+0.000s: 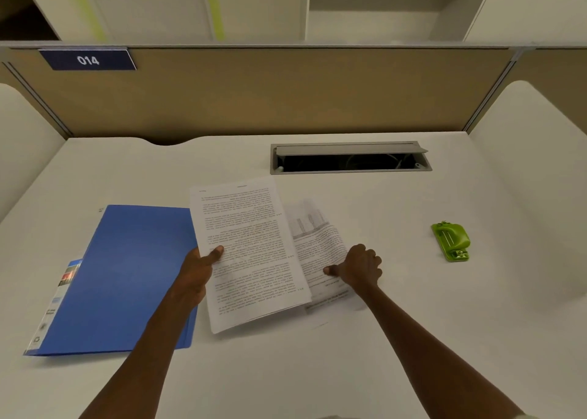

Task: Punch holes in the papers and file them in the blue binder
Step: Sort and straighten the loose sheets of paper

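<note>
A closed blue binder (124,275) lies on the white desk (286,371) at the left. Beside it, at the middle, my left hand (198,269) grips the left edge of a stack of printed papers (251,250), thumb on top, lifting that side slightly. More printed sheets (317,237) lie under and to the right of the stack. My right hand (359,267) holds these sheets at their right edge, fingers curled and thumb on the page. A green hole punch (451,240) sits alone at the right, well away from both hands.
An open cable hatch (349,161) with a grey flap is set in the desk behind the papers. A tan partition (286,94) with a "014" label (87,59) closes the back. White side panels stand at left and right.
</note>
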A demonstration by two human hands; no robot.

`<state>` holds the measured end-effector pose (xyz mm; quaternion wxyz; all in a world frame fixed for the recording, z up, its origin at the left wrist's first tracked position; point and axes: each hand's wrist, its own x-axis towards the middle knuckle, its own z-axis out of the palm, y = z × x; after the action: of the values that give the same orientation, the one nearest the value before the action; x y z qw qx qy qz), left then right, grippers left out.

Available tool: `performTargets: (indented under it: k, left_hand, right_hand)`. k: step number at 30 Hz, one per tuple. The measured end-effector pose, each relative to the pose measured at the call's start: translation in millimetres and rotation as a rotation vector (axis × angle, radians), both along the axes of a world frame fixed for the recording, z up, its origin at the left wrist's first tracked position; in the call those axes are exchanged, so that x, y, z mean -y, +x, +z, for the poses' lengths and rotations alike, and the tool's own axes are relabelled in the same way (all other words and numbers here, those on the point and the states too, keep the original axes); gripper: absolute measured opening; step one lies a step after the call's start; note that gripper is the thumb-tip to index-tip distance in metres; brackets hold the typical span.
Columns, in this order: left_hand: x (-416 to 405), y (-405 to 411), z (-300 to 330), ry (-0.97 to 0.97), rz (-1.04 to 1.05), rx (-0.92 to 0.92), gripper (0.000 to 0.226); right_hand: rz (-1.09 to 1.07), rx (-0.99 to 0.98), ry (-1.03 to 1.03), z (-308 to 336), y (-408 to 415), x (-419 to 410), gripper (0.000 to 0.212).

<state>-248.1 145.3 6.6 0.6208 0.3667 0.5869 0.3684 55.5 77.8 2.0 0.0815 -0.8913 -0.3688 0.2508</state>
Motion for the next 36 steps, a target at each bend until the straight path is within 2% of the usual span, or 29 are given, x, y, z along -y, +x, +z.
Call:
performTargets:
  k: [6, 12, 15, 17, 21, 25, 27, 29, 32, 36]
  left_hand:
    - [-0.5, -11.3, -3.1, -0.016, 0.021, -0.005, 0.031]
    - [-0.3, -11.8, -6.7, -0.022, 0.025, -0.019, 0.034]
    - [-0.1, -7.7, -8.4, -0.020, 0.017, -0.025, 0.034]
    - [-0.6, -4.6, -8.6, -0.016, 0.013, -0.029, 0.033]
    - [-1.2, 2.8, -4.7, -0.005, -0.002, -0.024, 0.030]
    - [-1.1, 13.7, 4.2, 0.025, -0.012, -0.007, 0.031]
    - [-0.8, 20.4, 8.7, 0.031, -0.018, 0.013, 0.029]
    - [-1.1, 26.6, 12.0, 0.035, -0.026, 0.034, 0.027]
    - [-1.8, 36.1, 16.9, 0.030, -0.060, 0.060, 0.032]
    - [-3.3, 51.6, 28.1, 0.037, -0.132, 0.099, 0.028]
  right_hand:
    - [-0.156, -0.134, 0.111, 5.5, 18.9, 6.1, 0.069]
    - [-0.285, -0.237, 0.241, 12.5, 42.4, 19.0, 0.064]
    - [-0.238, -0.149, 0.304, 13.5, 53.9, 23.3, 0.030]
    - [-0.211, -0.092, 0.366, 19.4, 59.8, 24.0, 0.019]
    - [-0.116, 0.040, 0.468, 39.4, 70.1, 22.5, 0.021]
    - [-0.014, 0.029, 0.646, 77.6, 68.3, 19.3, 0.023]
    - [0.008, -0.069, 0.741, 98.2, 62.3, 18.9, 0.023]
    - [-0.018, -0.271, 0.794, 116.7, 52.4, 19.7, 0.019]
    - [-0.022, -0.476, 0.780, 133.5, 38.2, 20.5, 0.014]
    - [-0.039, -0.608, 0.732, 136.2, 23.3, 17.2, 0.017]
